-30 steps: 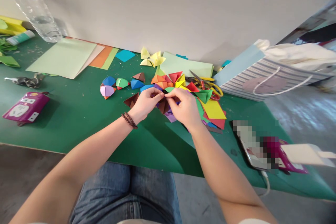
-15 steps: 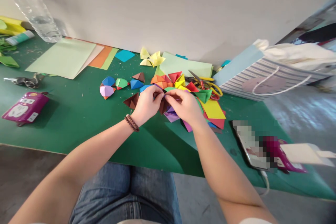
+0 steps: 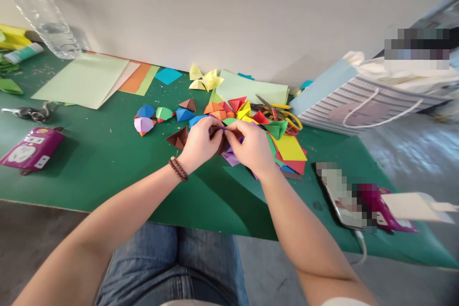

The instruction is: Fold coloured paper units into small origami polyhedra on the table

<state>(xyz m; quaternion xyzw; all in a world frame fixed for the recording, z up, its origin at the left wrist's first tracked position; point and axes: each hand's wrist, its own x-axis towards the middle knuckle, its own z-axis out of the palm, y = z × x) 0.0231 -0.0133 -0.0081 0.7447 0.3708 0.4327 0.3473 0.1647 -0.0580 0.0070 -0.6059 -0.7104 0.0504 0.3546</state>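
My left hand (image 3: 198,143) and my right hand (image 3: 252,146) meet over the green table (image 3: 107,153), fingers pinched together on a small brown folded paper piece (image 3: 223,143). A beaded bracelet (image 3: 178,169) sits on my left wrist. Just behind the hands lies a heap of folded paper shapes (image 3: 236,110) in orange, red, yellow and green. Another brown folded piece (image 3: 178,137) lies left of my left hand. Purple paper (image 3: 231,157) shows under my right hand.
Flat coloured squares (image 3: 292,150) lie right of my hands, scissors (image 3: 278,111) behind them. Paper sheets (image 3: 86,79), a water bottle (image 3: 43,9) and a purple box (image 3: 30,147) are at the left. A striped gift bag (image 3: 355,105) and a blurred phone (image 3: 344,196) sit right.
Both hands stay pinched on the brown piece, fingers shifting slightly as they work it. The view has drifted a little downward and left.
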